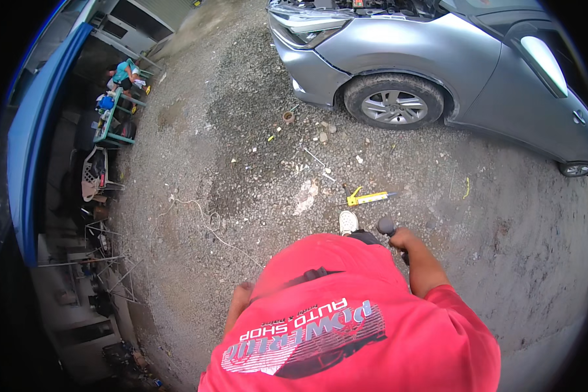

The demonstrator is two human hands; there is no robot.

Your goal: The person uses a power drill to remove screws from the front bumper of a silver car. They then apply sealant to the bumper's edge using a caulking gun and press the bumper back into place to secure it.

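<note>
My right hand [404, 239] is closed around a dark tool [386, 226] with a round grey head; black handle shows below the hand, and its exact kind is unclear. Hanging beside my red shirt [346, 287], my left hand [243, 289] is small and partly hidden, so its fingers do not show well. Just ahead of my white shoe [348, 222], a yellow caulking gun [371, 198] lies on the gravel, its dark nozzle toward the right. A thin pale cord [213, 225] lies loosely curled to the left and runs toward me.
A silver car [431, 46] stands at the upper right, engine bay exposed and front wheel [395, 104] toward me. Stones and litter [323, 136] dot the gravel. Along the left are a green table [114, 121], a white chair [95, 173], a metal frame [121, 277] and a seated person [125, 72].
</note>
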